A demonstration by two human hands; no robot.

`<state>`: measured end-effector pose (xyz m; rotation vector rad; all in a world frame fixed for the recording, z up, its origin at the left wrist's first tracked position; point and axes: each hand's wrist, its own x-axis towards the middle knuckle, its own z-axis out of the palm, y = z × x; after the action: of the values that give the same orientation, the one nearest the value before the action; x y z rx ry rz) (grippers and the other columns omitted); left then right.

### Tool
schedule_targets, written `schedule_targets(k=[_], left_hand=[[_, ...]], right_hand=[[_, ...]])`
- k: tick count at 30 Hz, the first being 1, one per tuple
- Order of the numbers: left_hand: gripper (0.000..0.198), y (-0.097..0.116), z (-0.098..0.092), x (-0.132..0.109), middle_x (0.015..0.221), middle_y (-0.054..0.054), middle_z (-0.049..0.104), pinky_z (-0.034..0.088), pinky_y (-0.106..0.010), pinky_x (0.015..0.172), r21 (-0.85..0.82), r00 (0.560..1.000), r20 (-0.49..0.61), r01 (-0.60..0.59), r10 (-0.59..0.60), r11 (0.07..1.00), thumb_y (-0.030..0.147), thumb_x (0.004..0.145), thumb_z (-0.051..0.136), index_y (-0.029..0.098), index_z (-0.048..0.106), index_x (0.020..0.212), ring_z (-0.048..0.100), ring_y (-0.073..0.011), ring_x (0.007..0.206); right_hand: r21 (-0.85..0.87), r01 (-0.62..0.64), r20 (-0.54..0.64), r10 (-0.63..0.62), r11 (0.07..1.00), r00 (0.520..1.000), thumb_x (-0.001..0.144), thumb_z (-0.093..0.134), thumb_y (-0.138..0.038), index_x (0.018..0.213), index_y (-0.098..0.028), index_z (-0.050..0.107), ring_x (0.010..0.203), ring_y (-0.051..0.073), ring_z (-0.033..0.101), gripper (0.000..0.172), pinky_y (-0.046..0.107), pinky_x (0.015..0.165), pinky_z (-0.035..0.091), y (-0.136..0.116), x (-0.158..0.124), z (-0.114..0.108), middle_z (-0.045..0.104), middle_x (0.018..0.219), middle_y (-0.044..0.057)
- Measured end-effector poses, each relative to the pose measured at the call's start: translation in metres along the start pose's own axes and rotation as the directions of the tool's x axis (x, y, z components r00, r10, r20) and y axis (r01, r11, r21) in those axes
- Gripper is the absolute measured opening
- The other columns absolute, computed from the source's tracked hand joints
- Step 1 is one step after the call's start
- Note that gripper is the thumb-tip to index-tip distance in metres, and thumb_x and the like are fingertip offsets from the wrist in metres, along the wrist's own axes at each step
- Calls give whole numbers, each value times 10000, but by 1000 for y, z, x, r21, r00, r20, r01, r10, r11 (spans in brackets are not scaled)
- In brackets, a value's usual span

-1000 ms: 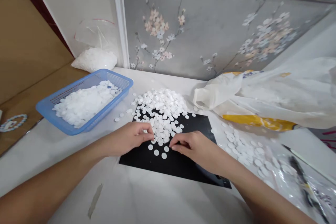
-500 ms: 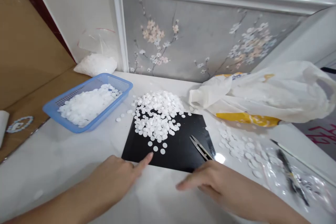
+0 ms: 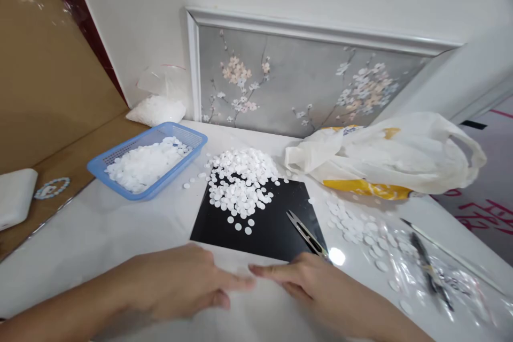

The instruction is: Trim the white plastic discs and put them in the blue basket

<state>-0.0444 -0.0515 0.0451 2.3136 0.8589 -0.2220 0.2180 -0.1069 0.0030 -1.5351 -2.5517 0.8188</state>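
Note:
My left hand (image 3: pixel 188 280) is over the white table in front of the black mat (image 3: pixel 264 232), index finger pointing right, thumb apart, holding nothing. Facing it, my right hand (image 3: pixel 308 283) points its index finger left, its tip a short distance from my left fingertip, also holding nothing visible. Small white discs (image 3: pixel 240 195) are heaped over the back of the mat, with several loose ones at the front of the heap. Metal thread snips (image 3: pixel 306 231) lie on the mat's right side, their rear end near my right hand.
A blue basket (image 3: pixel 150 192) of white discs stands left, a clear bag (image 3: pixel 158 109) of white pieces behind it. A white plastic bag (image 3: pixel 385 155) lies right, with scattered discs (image 3: pixel 352 224), a black pen (image 3: pixel 430 270) and clear packaging nearer. A bracelet (image 3: pixel 52 188) lies far left.
My left hand has moved off the mat's front edge, toward me and to the right. My right index finger has shifted slightly left and up. The camera view has tilted up a little.

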Motion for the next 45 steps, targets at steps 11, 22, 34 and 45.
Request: schedule_targets(k=[11, 22, 34, 45], left_hand=[[186, -6, -37, 39, 672, -5, 635, 306, -252, 524, 173, 974, -181, 166, -134, 971, 288, 887, 417, 246, 597, 889, 587, -181, 606], [125, -27, -1, 70, 688, -18, 652, 326, -258, 528, 310, 961, -219, 235, -172, 921, 283, 919, 387, 237, 496, 961, 627, -226, 622], [295, -26, -6, 67, 553, 67, 532, 227, -205, 433, -788, 978, -27, 107, -208, 607, 495, 910, 380, 212, 394, 826, 306, -67, 430], [321, -20, -4, 71, 731, -12, 657, 291, -211, 497, -905, 978, 4, 92, -209, 415, 492, 868, 488, 186, 415, 802, 404, -47, 454]], right_hand=[[217, -124, -270, 182, 968, 945, 908, 453, -263, 915, -254, 700, 552, 144, 564, 247, 242, 537, 371, -13, 47, -20, 675, 671, -17], [297, -103, -240, 179, 949, 954, 809, 557, -167, 785, -215, 659, 536, 108, 496, 115, 228, 524, 339, -14, 79, 2, 600, 621, -27], [973, -13, -48, 258, 232, 965, 841, 602, -361, 781, -184, 469, 434, 36, 301, 229, 202, 428, 218, 19, 76, -17, 591, 669, -25], [957, -29, -25, 180, 290, 983, 838, 607, -408, 975, -155, 641, 629, 112, 521, 290, 259, 596, 430, 5, 75, -9, 616, 730, 20]])
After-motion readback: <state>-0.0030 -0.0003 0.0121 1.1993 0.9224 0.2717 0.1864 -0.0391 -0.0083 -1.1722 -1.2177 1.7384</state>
